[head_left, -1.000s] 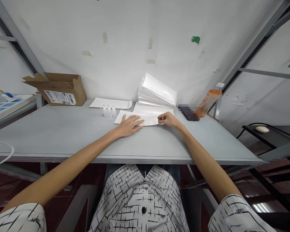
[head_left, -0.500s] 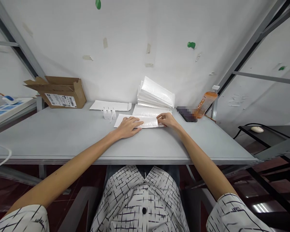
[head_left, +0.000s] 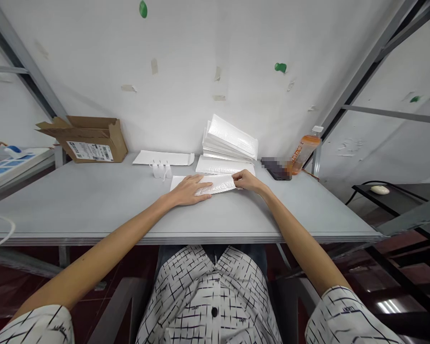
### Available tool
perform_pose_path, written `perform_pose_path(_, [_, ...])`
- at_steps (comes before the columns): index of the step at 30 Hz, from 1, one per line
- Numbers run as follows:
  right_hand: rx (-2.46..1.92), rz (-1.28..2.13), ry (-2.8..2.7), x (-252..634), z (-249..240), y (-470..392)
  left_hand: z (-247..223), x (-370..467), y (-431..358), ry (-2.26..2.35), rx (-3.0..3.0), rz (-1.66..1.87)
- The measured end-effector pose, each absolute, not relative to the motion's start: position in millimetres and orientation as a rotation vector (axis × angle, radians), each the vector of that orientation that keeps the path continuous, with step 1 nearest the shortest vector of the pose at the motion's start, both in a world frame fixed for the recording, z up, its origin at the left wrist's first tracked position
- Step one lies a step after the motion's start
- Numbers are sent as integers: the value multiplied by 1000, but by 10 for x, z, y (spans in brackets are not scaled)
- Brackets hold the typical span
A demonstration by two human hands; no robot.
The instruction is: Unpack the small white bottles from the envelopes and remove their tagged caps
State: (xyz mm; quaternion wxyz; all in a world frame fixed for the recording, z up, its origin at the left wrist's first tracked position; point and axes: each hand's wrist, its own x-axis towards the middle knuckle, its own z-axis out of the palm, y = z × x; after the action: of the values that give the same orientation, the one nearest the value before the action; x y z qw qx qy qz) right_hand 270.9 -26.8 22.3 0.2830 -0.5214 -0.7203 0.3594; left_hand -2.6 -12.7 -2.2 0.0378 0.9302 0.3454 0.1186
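A white bubble mailer (head_left: 220,184) lies on the grey table in front of me. My left hand (head_left: 192,189) rests on its left part, palm down with the fingers spread. At the other end, my right hand (head_left: 246,180) pinches the mailer's right edge between thumb and fingers. Just behind it is another white bubble mailer (head_left: 224,165), and further back a stack of bubble mailers (head_left: 232,136) leans up against the wall. Several small white bottles with thin tips (head_left: 161,170) stand left of my left hand.
A flat white mailer (head_left: 163,158) lies behind the bottles. At the back left sits an open cardboard box (head_left: 93,138), with a power strip (head_left: 10,165) beyond. On the right are a dark phone (head_left: 274,167) and an orange drink bottle (head_left: 304,150). The table's front edge (head_left: 215,238) runs before me.
The front mailer has turned slightly, and a gap to the mailer behind has opened. My right hand has moved a little toward me with its edge. My left hand stays flat on it.
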Motion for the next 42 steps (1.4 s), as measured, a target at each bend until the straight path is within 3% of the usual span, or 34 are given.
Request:
perform_pose_path(12, [-1588, 1040, -1506, 2541, 156, -126, -34, -37, -117, 1021, 2857, 291])
perform_pose_path(24, [-1561, 1125, -1424, 2575, 225, -120, -7, -22, -137, 1047, 2822, 318])
perform_pose_path(37, [-1461, 945, -1271, 2987, 523, -257, 268, -85, -217, 1009, 2756, 477])
perform_pose_path(42, [-1457, 807, -1189, 3099, 536, -249, 587, -150, -260, 1048, 2650, 717])
